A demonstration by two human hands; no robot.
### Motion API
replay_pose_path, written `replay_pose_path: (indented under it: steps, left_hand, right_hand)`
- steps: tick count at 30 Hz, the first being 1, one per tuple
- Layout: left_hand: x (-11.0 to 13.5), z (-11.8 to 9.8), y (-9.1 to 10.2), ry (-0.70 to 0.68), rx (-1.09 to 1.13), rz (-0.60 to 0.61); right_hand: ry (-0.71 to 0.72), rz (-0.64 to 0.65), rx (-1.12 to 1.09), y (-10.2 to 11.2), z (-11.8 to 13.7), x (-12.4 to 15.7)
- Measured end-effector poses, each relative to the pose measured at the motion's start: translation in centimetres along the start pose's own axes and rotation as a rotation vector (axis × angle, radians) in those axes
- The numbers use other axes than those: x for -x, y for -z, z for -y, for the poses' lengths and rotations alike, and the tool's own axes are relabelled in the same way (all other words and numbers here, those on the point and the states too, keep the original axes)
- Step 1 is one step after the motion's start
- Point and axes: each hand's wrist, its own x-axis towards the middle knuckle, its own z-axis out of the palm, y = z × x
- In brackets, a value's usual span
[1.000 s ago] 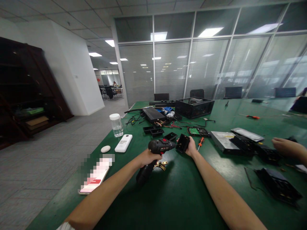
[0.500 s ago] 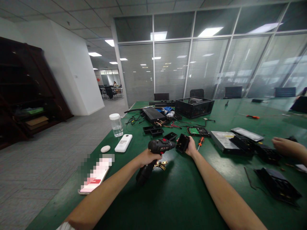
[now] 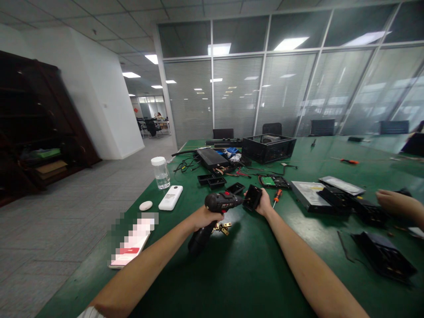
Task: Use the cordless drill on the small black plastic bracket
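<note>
Head view: over the green counter (image 3: 251,274), the left grip (image 3: 203,216) is clenched round the handle of a black power drill (image 3: 220,202), its nose aimed right, at a small black part (image 3: 253,197). That part is held up in the right grip (image 3: 264,204), fingers on its right side; whether the drill touches it, I cannot tell. Brass-coloured pieces (image 3: 225,229) lie just right of the drill's handle. An orange-handled screwdriver (image 3: 278,194) lies right of the right grip; a co-worker's hand (image 3: 391,198) is well to the right.
</note>
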Motion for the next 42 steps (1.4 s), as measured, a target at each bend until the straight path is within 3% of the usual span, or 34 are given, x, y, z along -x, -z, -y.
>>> replay_pose_path:
  steps: [22, 33, 42]
  left_hand:
    - [0.13, -0.09, 0.02, -0.009, -0.018, 0.001]
    - [-0.01, 0.03, 0.09, -0.037, -0.062, 0.012]
    - [0.07, -0.10, 0.06, -0.028, -0.072, -0.001]
  right_hand:
    - [-0.024, -0.018, -0.022, -0.60, 0.28, 0.55]
    - [-0.016, 0.036, 0.041, -0.20, 0.15, 0.32]
    - [-0.018, -0.016, 0.038, -0.35, 0.22, 0.27]
